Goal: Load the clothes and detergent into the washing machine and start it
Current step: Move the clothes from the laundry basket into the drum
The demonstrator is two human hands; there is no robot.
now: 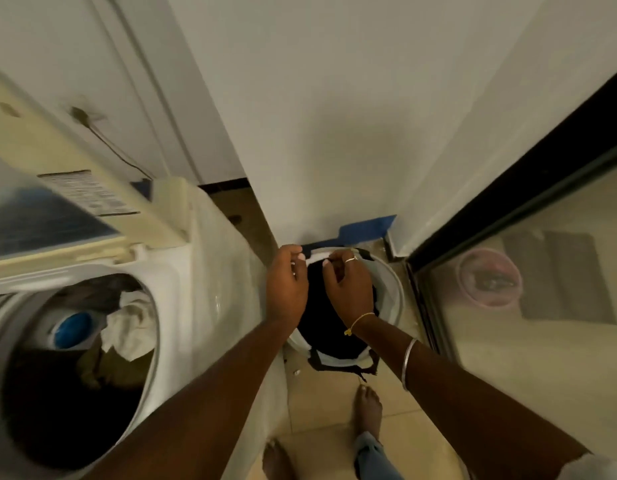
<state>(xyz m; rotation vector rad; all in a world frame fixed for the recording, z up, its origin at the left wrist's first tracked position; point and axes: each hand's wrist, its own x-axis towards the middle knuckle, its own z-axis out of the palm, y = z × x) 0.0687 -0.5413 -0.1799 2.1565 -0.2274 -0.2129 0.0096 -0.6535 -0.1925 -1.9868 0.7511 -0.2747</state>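
From the head camera, both hands reach down over a white laundry bucket (395, 289) on the tiled floor (327, 403), just to the right of the top-loading washing machine (203, 271). The left hand (288, 282) and the right hand (348, 289) sit close together at the far rim of the bucket. The fingers (300, 259) of the left hand are pinched on a white band edging a black garment (327, 327); those of the right hand curl closed on the same edge just beside them, a ring showing on one.

The black garment fills the bucket below both sets of fingers and spills over the near rim toward a bare foot (369, 407). Well to the left of the fingers, the washer's lid (57, 216) stands up and the drum (57, 375) already holds pale cloth (130, 327) around a blue-capped agitator (73, 329).

The garment looks like soft, limp fabric, probably light, with no stiffness to keep its shape once lifted. I would judge the white band a sound place to hold, being a firmer seam, though the trailing part may drag or snag on the rim. Gathering more cloth before carrying it left to the drum would probably help. No detergent can be seen.
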